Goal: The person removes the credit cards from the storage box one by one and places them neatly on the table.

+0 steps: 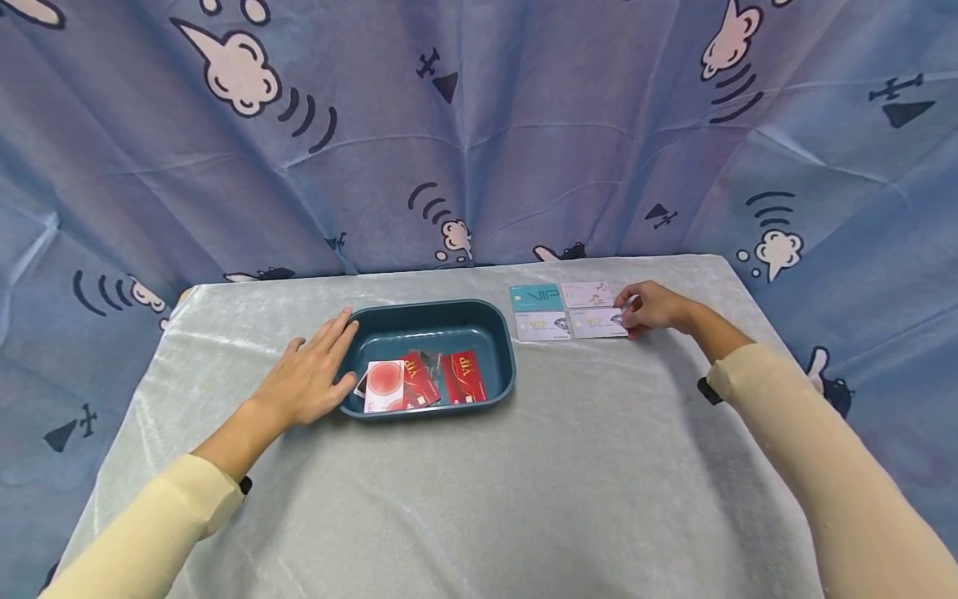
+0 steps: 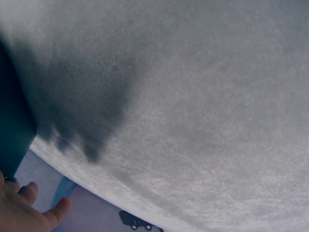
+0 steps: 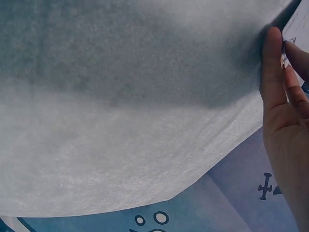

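Observation:
My right hand point(image 1: 653, 306) pinches the right edge of a white VIP card point(image 1: 596, 323) between thumb and fingers. The right wrist view shows the card's edge between the thumb and the fingertips point(image 3: 273, 43). Beside it lie another white VIP card point(image 1: 542, 326), a teal VIP card point(image 1: 533, 298) and a pale pink card point(image 1: 586, 294), all in a tight two-by-two block. My left hand point(image 1: 305, 381) rests with spread, fairly straight fingers on the left rim of a dark teal tray point(image 1: 434, 314). Its wrist view catches only part of the hand point(image 2: 24, 208) next to the tray wall.
Inside the tray are red VIP cards point(image 1: 464, 377) and a white card with a red circle point(image 1: 384, 386), partly overlapping. A pale grey cloth point(image 1: 524, 499) covers the table. Behind it hangs a blue patterned curtain point(image 1: 524, 166).

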A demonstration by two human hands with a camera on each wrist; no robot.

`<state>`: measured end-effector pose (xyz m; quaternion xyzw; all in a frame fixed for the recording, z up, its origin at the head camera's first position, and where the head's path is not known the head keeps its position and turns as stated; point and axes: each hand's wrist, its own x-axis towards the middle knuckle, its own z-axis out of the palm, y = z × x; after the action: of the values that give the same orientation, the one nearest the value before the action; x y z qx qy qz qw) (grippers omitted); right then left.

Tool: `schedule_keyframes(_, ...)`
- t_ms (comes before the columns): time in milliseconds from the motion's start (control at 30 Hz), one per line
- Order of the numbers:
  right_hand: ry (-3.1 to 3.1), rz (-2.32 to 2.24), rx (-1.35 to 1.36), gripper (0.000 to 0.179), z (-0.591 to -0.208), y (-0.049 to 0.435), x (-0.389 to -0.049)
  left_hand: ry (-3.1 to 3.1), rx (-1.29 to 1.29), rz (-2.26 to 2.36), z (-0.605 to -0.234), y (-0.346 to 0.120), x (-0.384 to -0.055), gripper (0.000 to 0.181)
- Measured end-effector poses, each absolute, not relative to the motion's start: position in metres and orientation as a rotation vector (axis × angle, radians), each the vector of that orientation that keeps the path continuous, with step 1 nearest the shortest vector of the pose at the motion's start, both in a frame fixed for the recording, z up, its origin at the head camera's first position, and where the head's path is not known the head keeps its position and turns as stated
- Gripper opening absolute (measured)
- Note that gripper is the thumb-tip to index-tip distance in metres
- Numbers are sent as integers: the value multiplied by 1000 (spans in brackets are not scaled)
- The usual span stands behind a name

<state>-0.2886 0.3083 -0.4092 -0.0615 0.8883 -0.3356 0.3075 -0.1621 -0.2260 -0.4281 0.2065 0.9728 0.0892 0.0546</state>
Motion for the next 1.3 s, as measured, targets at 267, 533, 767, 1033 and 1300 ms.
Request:
schedule_keyframes(267, 2392, -899, -159, 33, -411, 308, -293, 2971, 639, 277, -427, -227, -161, 75)
schedule_keyframes(533, 2409, -831, -95, 33, -405, 300, -296, 2964, 629, 258, -428, -229, -162, 76)
schedule_keyframes(767, 2460, -703, -98, 27, -393, 290, -300, 2960, 635, 257, -428, -229, -163, 76)
schedule_keyframes(1033, 2394, -911, -132, 42, -365, 270, -308, 2963, 654, 273, -429, -226, -164, 76)
schedule_keyframes(1300, 2327, -1044, -300, 45, -351, 228, -303, 2963, 648, 275, -429, -228, -163, 76)
